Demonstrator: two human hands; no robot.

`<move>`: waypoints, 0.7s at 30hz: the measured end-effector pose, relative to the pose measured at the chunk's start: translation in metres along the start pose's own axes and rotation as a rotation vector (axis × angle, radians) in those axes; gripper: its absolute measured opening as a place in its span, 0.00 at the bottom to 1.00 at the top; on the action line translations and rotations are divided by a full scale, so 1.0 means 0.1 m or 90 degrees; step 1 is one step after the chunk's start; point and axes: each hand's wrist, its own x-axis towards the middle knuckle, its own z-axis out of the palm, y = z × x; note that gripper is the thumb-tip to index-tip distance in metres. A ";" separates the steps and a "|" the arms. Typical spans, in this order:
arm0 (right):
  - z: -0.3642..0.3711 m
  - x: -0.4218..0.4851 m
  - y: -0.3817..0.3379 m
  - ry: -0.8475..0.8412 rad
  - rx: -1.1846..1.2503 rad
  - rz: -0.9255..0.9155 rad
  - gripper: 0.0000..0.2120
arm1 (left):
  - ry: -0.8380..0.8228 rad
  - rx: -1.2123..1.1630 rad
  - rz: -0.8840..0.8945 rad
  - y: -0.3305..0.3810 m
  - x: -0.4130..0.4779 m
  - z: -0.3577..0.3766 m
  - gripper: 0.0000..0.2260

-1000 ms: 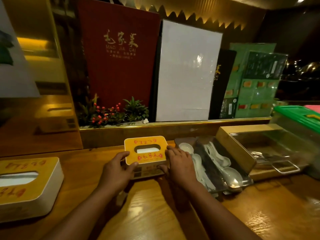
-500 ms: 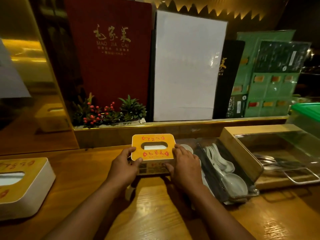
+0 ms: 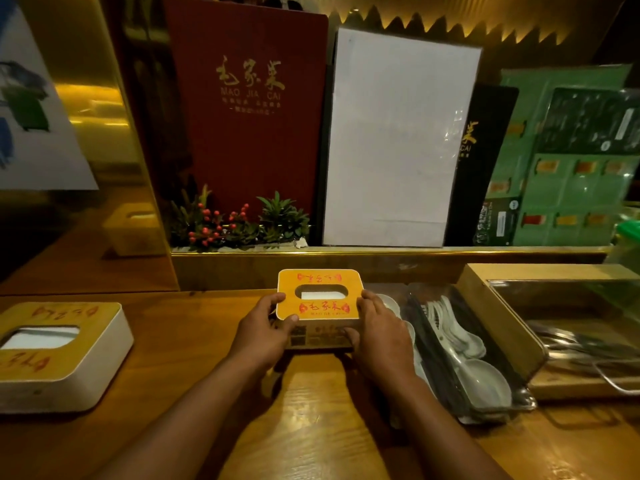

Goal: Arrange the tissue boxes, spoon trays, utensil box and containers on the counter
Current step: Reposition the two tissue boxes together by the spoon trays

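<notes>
Clasping a small tissue box (image 3: 319, 299) from both sides on the wooden bench (image 3: 311, 410), the left hand (image 3: 263, 332) and right hand (image 3: 379, 336) each close a grip on its ends. Its long side runs left to right. Beside it lies a spoon tray (image 3: 460, 355). Behind stands a red menu (image 3: 249, 109) reading "MAO JIA CAI".

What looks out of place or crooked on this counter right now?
The left tissue box sits turned at an angle, far from the other things. The middle tissue box, held by the left hand and right hand, lies square to the ledge. Nothing looks spilled or damaged.
</notes>
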 end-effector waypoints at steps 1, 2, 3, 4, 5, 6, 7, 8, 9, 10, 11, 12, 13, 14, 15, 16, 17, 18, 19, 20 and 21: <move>0.00 0.00 0.00 0.002 -0.002 0.002 0.30 | -0.004 0.001 -0.003 0.01 0.00 0.01 0.23; 0.00 0.00 0.00 0.004 -0.003 0.003 0.30 | -0.007 0.003 -0.005 0.02 0.00 0.01 0.23; 0.00 0.01 0.01 0.003 -0.003 0.006 0.30 | -0.009 0.006 -0.005 0.03 0.00 0.02 0.23; 0.00 0.01 0.01 0.000 -0.003 0.007 0.30 | -0.009 0.012 -0.005 0.05 0.00 0.02 0.23; 0.00 0.01 0.01 -0.005 -0.004 0.008 0.31 | -0.010 0.016 -0.005 0.06 -0.01 0.02 0.23; 0.00 0.02 0.02 -0.011 -0.007 0.008 0.31 | -0.012 0.015 -0.003 0.07 -0.03 0.02 0.23; 0.00 0.01 0.02 -0.017 -0.007 0.008 0.32 | -0.019 0.010 -0.004 0.09 -0.04 0.01 0.23; -0.01 0.01 0.03 -0.023 -0.004 0.007 0.33 | -0.027 0.006 -0.006 0.09 -0.06 0.00 0.23; -0.01 0.00 0.03 -0.029 -0.004 0.007 0.35 | -0.034 0.010 -0.006 0.09 -0.08 -0.02 0.24; -0.02 -0.02 0.03 -0.030 -0.009 0.004 0.36 | -0.037 0.020 -0.003 0.09 -0.09 -0.05 0.25; -0.02 -0.03 0.01 -0.026 -0.019 -0.002 0.37 | -0.032 0.035 0.003 0.09 -0.11 -0.11 0.27; -0.03 -0.05 -0.03 -0.015 -0.031 -0.012 0.37 | -0.021 0.049 0.011 0.09 -0.13 -0.19 0.29; -0.02 -0.06 -0.09 0.002 -0.039 -0.024 0.37 | -0.006 0.058 0.023 0.09 -0.14 -0.29 0.30; -0.01 -0.08 -0.19 0.020 -0.037 -0.043 0.36 | 0.006 0.061 0.038 0.09 -0.16 -0.42 0.30; 0.02 -0.10 -0.32 0.034 -0.019 -0.070 0.34 | 0.012 0.060 0.053 0.09 -0.19 -0.57 0.29; 0.06 -0.14 -0.48 0.042 0.007 -0.106 0.31 | 0.013 0.060 0.068 0.09 -0.22 -0.74 0.27; 0.13 -0.18 -0.66 0.040 0.034 -0.147 0.28 | 0.018 0.061 0.082 0.08 -0.25 -0.92 0.25; 0.20 -0.24 -0.87 0.029 0.056 -0.187 0.26 | 0.028 0.064 0.092 0.08 -0.29 -1.11 0.22; 0.28 -0.30 -1.09 0.016 0.076 -0.221 0.24 | 0.048 0.073 0.104 0.08 -0.33 -1.31 0.18; 0.36 -0.36 -1.32 0.003 0.099 -0.247 0.24 | 0.080 0.094 0.120 0.07 -0.37 -1.52 0.15; 0.45 -0.42 -1.55 -0.008 0.128 -0.264 0.24 | 0.115 0.130 0.139 0.04 -0.40 -1.73 0.13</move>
